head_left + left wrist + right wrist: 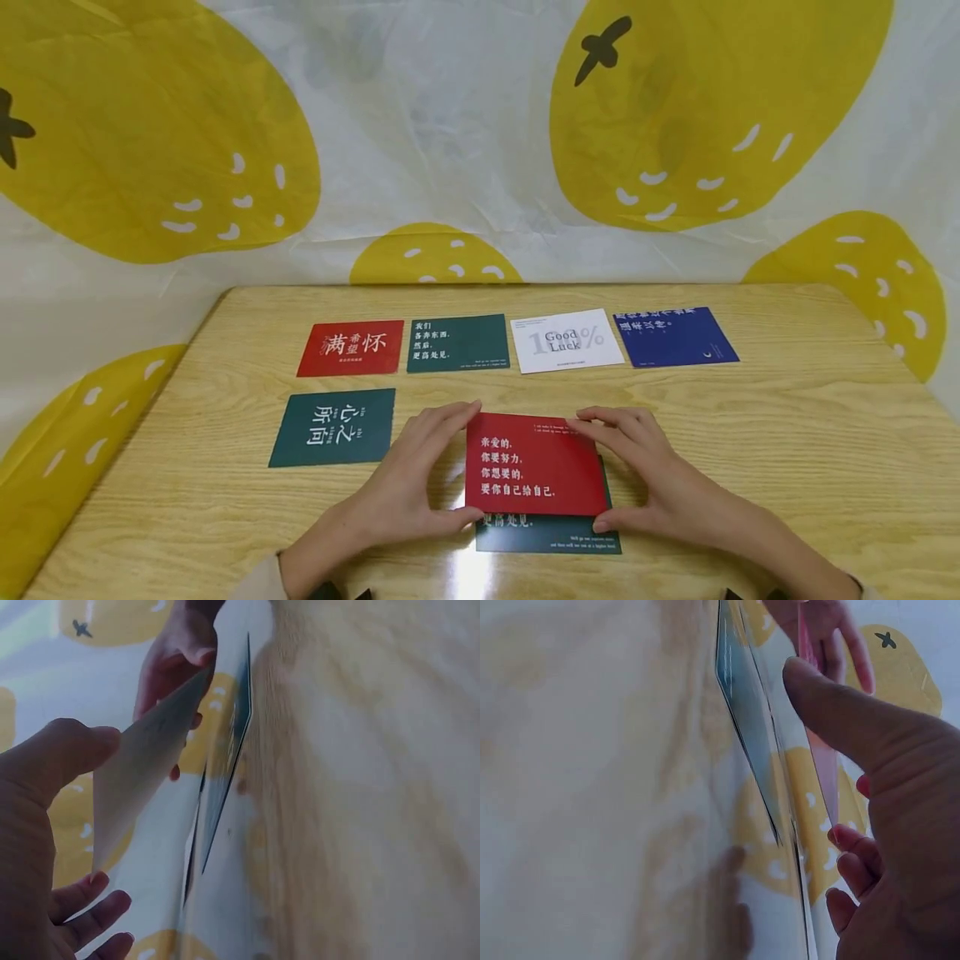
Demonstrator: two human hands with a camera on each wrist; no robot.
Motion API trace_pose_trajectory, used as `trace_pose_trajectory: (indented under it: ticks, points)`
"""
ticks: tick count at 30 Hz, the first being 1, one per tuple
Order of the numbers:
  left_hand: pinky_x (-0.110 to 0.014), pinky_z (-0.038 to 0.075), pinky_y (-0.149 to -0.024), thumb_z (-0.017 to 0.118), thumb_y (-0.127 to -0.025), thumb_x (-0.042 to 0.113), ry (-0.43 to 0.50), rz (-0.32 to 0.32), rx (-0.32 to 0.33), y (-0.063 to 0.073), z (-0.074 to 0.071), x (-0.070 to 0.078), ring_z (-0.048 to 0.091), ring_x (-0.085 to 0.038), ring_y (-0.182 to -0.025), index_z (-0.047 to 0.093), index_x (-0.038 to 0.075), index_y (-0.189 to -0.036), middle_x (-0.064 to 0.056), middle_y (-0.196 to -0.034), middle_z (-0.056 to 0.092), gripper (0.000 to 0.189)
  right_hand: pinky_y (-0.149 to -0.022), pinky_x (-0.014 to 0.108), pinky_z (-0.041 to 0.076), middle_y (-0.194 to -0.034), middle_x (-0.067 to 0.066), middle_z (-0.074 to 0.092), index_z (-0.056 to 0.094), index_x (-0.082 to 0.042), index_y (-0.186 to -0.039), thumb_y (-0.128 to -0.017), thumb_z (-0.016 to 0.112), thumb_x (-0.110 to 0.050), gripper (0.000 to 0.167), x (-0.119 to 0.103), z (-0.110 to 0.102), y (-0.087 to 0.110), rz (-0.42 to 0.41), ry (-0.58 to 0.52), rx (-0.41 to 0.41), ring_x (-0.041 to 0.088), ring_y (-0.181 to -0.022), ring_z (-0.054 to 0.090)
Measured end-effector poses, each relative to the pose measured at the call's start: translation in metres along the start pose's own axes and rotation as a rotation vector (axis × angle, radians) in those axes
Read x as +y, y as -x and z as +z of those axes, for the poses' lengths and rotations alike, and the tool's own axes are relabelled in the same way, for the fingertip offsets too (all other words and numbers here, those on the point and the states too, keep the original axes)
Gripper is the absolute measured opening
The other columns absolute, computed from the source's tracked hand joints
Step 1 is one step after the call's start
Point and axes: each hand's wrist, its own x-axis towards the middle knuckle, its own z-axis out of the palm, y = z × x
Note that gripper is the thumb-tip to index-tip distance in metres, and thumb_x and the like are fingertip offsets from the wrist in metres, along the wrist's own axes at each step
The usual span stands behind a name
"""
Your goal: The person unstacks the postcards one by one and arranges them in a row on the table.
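Observation:
A red card (pixel 536 467) with white lettering is held up between both hands, raised off the table. My left hand (pixel 420 471) pinches its left edge, thumb at the lower corner and fingers at the upper one. On the opposite edge my right hand (pixel 637 467) grips it the same way. In the left wrist view the card's pale underside (pixel 146 769) faces the camera; the right wrist view catches the red card (pixel 823 761) nearly edge-on. Beneath it, a dark green card (pixel 547 537) lies on the table, partly covered from the head view.
Along the back of the wooden table (pixel 810 450) lie a red card (pixel 350 348), a green card (pixel 458 343), a white "Good Luck" card (pixel 567 342) and a blue card (pixel 675 337). Another green card (pixel 332 427) lies at left, near my left hand. A lemon-print cloth (pixel 450 125) hangs behind.

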Motion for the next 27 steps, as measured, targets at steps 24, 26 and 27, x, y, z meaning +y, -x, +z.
trace_pose_trajectory:
  ticks: [24,26,27]
  points:
    - [-0.05,0.043,-0.093,0.089,-0.062,0.037,-0.189,-0.101,0.017,-0.002,-0.042,-0.043,0.033,-0.019,-0.127,0.026,0.021,-0.152,-0.002,-0.143,0.042,0.111,-0.09,0.045,0.045,-0.148,0.01,0.034,0.034,-0.025,-0.149,-0.076,0.081,-0.034,0.088,-0.001,0.002,-0.077,-0.159,0.206,0.026,0.023,-0.128,0.03]
    - [-0.052,0.04,-0.095,0.089,-0.062,0.036,-0.192,-0.125,0.016,-0.003,-0.042,-0.046,0.033,-0.019,-0.127,0.026,0.021,-0.152,-0.003,-0.141,0.043,0.111,-0.091,0.046,0.044,-0.148,0.01,0.034,0.035,-0.024,-0.148,-0.075,0.081,-0.033,0.087,0.0,0.003,-0.082,-0.173,0.215,0.035,0.024,-0.128,0.03]
    - [-0.053,0.039,-0.095,0.089,-0.062,0.036,-0.197,-0.135,0.013,-0.003,-0.042,-0.048,0.033,-0.02,-0.127,0.026,0.02,-0.152,-0.004,-0.14,0.044,0.111,-0.091,0.047,0.044,-0.148,0.011,0.034,0.035,-0.023,-0.148,-0.075,0.081,-0.034,0.087,0.001,0.004,-0.084,-0.179,0.221,0.039,0.025,-0.128,0.031]
